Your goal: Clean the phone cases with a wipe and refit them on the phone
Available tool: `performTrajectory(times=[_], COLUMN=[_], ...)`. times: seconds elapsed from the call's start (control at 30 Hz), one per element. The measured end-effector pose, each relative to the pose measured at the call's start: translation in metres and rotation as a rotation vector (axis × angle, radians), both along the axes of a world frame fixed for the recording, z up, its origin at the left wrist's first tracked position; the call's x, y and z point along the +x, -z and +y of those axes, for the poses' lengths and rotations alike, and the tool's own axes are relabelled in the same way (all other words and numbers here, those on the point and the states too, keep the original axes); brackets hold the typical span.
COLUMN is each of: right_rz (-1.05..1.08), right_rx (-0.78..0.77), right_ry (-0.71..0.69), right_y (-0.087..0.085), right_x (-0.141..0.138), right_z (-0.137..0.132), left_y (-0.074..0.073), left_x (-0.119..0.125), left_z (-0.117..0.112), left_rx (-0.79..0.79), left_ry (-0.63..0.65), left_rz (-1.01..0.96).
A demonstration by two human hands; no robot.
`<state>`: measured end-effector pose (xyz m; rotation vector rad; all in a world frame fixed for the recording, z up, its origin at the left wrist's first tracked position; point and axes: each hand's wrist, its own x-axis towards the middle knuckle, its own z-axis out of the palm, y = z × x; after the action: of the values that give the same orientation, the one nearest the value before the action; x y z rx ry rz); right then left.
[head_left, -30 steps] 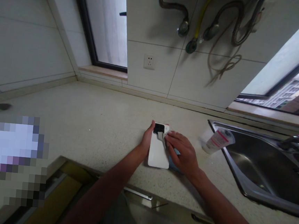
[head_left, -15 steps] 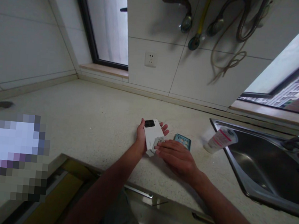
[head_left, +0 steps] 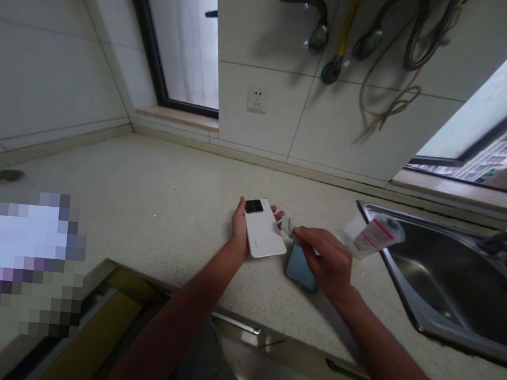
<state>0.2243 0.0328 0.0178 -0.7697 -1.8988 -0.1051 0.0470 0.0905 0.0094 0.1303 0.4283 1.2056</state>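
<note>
My left hand [head_left: 240, 229] holds a white phone [head_left: 262, 235] back side up, its black camera block at the far end, tilted just above the speckled countertop [head_left: 154, 205]. To its right, my right hand [head_left: 325, 258] pinches a small white wipe [head_left: 288, 224] between thumb and fingers, close to the phone's right edge. A teal phone case [head_left: 300, 269] lies flat on the counter, partly under my right hand.
A white tube with pink print [head_left: 374, 236] lies at the rim of the steel sink [head_left: 449, 284] on the right, with a tap [head_left: 504, 238] beyond. A wall socket [head_left: 257, 99] and hanging hoses [head_left: 337, 49] sit behind. A spoon [head_left: 1, 176] lies far left. An open drawer [head_left: 239, 354] is below.
My right hand drew the wipe off the phone's back and moved right, over the teal case. My left hand lifted and tilted the phone, which now shows its whole back.
</note>
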Motion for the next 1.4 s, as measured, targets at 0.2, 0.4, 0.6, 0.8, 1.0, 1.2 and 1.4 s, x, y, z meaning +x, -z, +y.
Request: performTrajectory(times=[0.2, 0.4, 0.6, 0.8, 1.0, 1.2, 1.4], right_rz=[0.219, -0.320, -0.732, -0.604, -0.654, -0.556, -0.229], right_rx=[-0.320, -0.658, -0.963, -0.814, -1.027, -1.053, -0.952], right_ry=[0.400, 0.843, 0.711, 0.815, 0.704, 0.593, 0.467], right_y=[-0.008, -0.008, 0.001, -0.011, -0.006, 0.009, 0.006], right_x=[0.022, 0.063, 0.073, 0.067, 0.060, 0.044, 0.027], right_z=[0.015, 0.034, 0.036, 0.031, 0.033, 0.034, 0.026], left_y=[0.002, 0.003, 0.002, 0.004, 0.001, 0.002, 0.014], left_x=[-0.003, -0.005, -0.004, 0.002, 0.006, 0.012, 0.017], left_z=[-0.003, -0.001, -0.001, -0.002, -0.005, -0.010, -0.010], left_rx=[0.201, 0.217, 0.226, 0.248, 0.265, 0.379, 0.428], left_ry=[0.200, 0.303, 0.262, 0.118, 0.068, -0.052, -0.106], left_rz=[0.016, 0.069, 0.147, 0.249, 0.316, 0.685, 0.959])
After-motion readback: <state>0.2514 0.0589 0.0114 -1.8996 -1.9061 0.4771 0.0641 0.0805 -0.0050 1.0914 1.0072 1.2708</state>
